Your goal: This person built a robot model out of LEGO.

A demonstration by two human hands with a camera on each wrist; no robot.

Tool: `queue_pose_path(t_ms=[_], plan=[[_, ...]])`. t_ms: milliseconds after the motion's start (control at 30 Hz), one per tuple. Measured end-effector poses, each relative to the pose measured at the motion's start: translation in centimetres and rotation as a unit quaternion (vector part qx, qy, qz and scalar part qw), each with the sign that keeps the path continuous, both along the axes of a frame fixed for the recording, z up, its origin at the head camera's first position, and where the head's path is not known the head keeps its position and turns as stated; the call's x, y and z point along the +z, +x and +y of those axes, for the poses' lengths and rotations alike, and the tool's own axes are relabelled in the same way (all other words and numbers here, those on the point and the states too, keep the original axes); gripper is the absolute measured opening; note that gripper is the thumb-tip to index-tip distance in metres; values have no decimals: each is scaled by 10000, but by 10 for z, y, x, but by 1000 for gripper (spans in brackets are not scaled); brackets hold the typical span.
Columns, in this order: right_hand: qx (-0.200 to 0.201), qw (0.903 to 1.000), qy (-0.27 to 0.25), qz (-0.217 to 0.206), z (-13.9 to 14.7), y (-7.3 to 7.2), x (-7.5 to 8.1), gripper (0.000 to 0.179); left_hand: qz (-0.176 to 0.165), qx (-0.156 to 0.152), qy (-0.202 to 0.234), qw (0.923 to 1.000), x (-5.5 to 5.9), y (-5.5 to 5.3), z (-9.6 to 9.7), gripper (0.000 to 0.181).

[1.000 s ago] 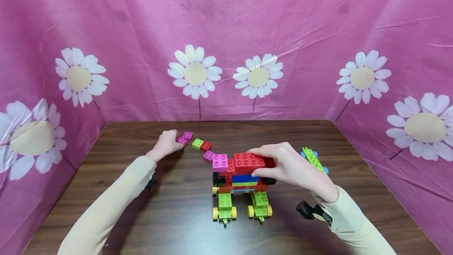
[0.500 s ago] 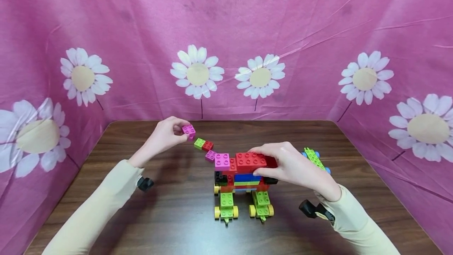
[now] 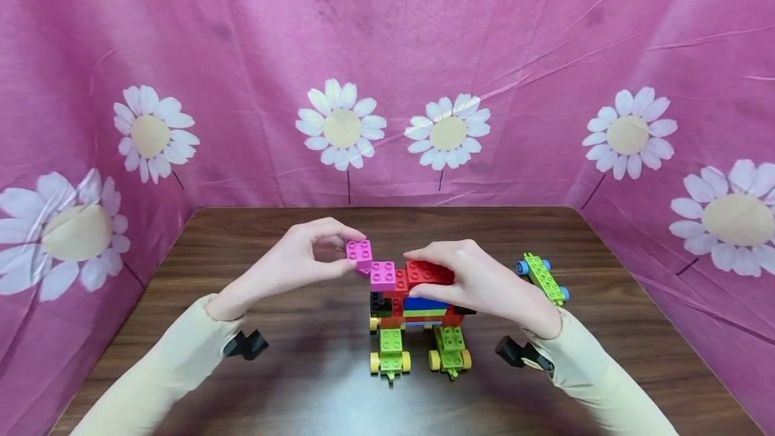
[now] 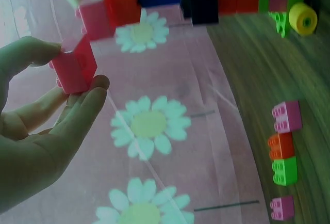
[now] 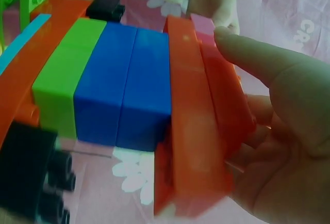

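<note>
My left hand [image 3: 303, 258] pinches a pink 2x2 toy brick [image 3: 358, 253] between thumb and fingers, raised beside the top left end of a built block model. In the left wrist view the held brick [image 4: 75, 66] shows its hollow underside. Another pink brick [image 3: 383, 276] sits on the model's top left corner, close to the held one. My right hand [image 3: 478, 281] grips the long red brick [image 3: 420, 272] on top of the model. Below it are blue bricks [image 5: 121, 79], a lime layer [image 5: 69, 61] and black end bricks [image 5: 31, 167].
The model stands on lime wheeled bases [image 3: 390, 352] with yellow wheels. A separate lime base [image 3: 543, 278] with blue wheels lies at the right. In the left wrist view, pink [image 4: 289, 116], red [image 4: 281, 145] and lime [image 4: 284, 171] bricks lie on the table [image 4: 247, 69].
My left hand has picked up a pink brick from the back left of the table and carried it right to the model's top left end. My right hand still grips the model's red brick.
</note>
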State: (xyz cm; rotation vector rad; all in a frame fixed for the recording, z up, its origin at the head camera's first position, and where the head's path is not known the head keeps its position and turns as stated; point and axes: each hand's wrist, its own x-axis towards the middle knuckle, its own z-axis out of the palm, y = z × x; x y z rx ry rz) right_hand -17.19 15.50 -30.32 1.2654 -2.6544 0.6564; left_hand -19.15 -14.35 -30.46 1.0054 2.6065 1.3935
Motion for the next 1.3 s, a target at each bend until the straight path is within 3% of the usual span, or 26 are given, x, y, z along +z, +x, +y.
queue_pose_path(t_ms=[200,700,1300], plan=[[117,9999,22,-48,-14,-1,1,49,123,-56,-44,9999,3,8,2,36],[22,9999,47,116,-28,0,1,45,-410,-361,342,9979,3,14,6,35],[238,9993,-155,251,-28,-1,0,35,-298,-423,281,9983,0,15,10,37]])
